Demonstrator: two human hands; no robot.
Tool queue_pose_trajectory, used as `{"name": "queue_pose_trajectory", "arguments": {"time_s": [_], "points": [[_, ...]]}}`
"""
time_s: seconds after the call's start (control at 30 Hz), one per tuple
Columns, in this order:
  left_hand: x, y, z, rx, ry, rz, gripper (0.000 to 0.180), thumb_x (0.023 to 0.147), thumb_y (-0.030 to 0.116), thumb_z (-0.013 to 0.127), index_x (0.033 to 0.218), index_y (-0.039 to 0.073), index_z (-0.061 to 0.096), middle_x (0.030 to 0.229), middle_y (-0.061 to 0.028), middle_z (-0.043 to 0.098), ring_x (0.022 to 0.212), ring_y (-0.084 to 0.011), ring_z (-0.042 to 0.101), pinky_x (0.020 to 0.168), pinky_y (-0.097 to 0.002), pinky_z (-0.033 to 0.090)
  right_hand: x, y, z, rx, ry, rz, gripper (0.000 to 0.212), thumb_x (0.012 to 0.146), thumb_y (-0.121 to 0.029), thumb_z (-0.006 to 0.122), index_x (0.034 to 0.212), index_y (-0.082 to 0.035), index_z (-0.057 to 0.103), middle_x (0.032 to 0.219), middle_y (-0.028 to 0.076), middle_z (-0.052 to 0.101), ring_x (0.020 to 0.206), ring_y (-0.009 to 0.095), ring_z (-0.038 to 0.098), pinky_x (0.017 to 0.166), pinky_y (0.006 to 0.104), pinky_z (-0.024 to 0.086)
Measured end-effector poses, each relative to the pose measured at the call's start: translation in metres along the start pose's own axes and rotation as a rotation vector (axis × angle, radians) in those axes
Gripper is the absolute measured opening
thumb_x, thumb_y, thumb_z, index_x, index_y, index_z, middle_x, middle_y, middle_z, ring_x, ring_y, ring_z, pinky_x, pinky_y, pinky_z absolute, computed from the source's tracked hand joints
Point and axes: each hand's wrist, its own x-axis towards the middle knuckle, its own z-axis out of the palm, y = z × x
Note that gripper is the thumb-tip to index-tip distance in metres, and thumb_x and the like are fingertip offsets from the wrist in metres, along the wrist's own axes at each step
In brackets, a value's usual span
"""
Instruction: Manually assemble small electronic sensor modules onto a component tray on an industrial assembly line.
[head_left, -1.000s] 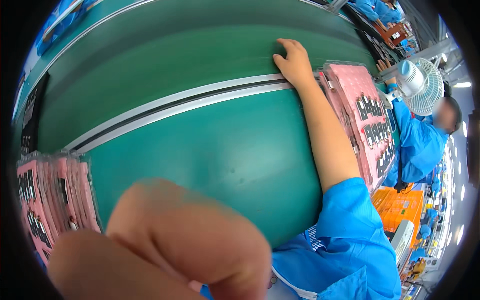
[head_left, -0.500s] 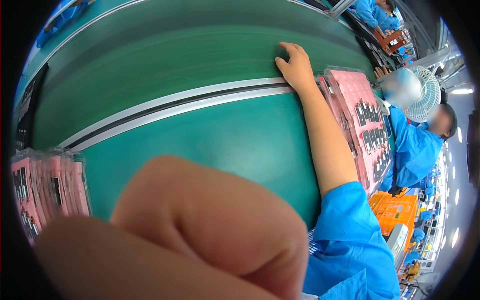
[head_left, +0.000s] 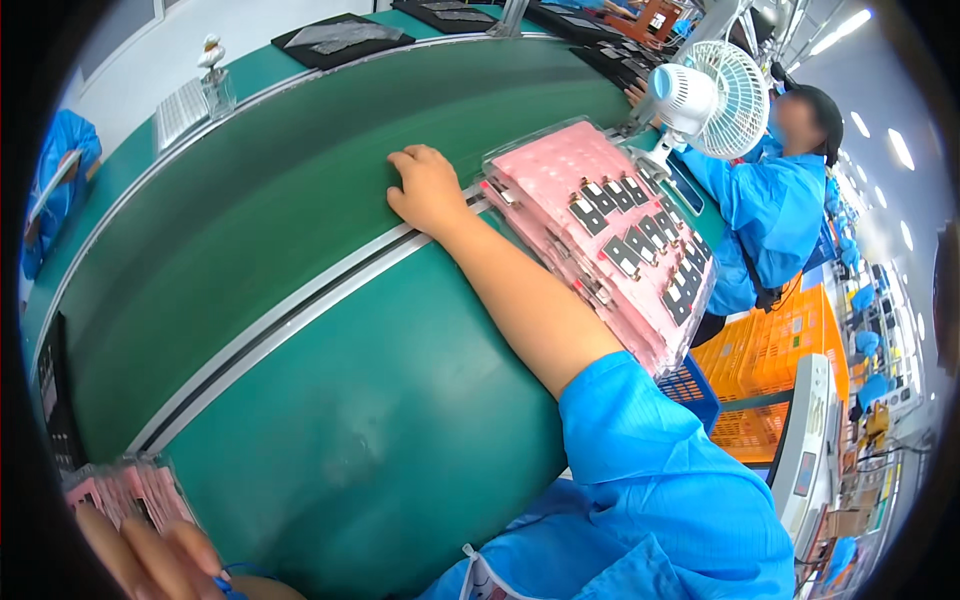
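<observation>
My right hand (head_left: 430, 190) rests at the near edge of the dark green conveyor belt (head_left: 300, 160). Its thumb stands apart from the loosely bent fingers, and nothing shows between them. Close to its forearm rises a stack of clear plastic trays with pink liners (head_left: 590, 230); small flat black parts (head_left: 640, 245) lie in rows in the top one. At the lower left, the fingers of my left hand (head_left: 160, 555) are apart beside a second stack of pink-lined trays (head_left: 150, 490), partly cut off by the dark rim. I see nothing held in it.
A metal rail (head_left: 300, 310) divides the belt from the green worktop (head_left: 380, 400). Black trays (head_left: 345, 40) sit along the far side. A white fan (head_left: 700, 100), a co-worker in blue (head_left: 770, 210) and orange crates (head_left: 765, 350) are to the right.
The view has swung, bringing the right tray stack and fan leftward. My left hand, earlier large and close to the camera, is now low by the left stack. My right hand remains at the belt.
</observation>
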Motion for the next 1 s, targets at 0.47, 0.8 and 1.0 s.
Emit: {"name": "queue_pose_trajectory", "arguments": {"time_s": [0.47,0.8,1.0], "points": [[0.027,-0.121,-0.057,1.49,-0.156,-0.378,0.033,0.078,0.013,0.067,0.106,0.0,0.057,0.096,-0.0182,0.059,0.092,-0.0374,0.056,0.078,-0.0436,0.045,-0.001,-0.001,-0.002,-0.029,-0.059,0.058,0.046,0.073,-0.013,0.064,0.117,-0.002,0.061,0.122,0.02,0.056,0.12,0.036,0.05,0.101,0.0447,0.04],[0.024,-0.162,-0.114,1.335,0.143,-0.476,0.033,0.071,0.014,0.073,0.095,0.0,0.057,0.096,-0.0135,0.054,0.086,-0.0305,0.053,0.074,-0.0372,0.044,0.001,-0.005,-0.001,0.059,0.021,-0.049,0.027,0.074,-0.012,0.064,0.099,-0.003,0.065,0.118,0.019,0.057,0.117,0.035,0.05,0.102,0.0457,0.038],[0.019,-0.169,-0.136,1.234,0.127,-0.316,0.023,0.075,0.013,0.07,0.091,0.001,0.057,0.091,-0.0088,0.052,0.077,-0.0218,0.05,0.066,-0.0325,0.043,0.0,-0.011,0.002,0.124,-0.034,-0.06,0.021,0.071,-0.012,0.066,0.091,-0.005,0.067,0.115,0.017,0.058,0.115,0.034,0.051,0.102,0.0486,0.038]]}}
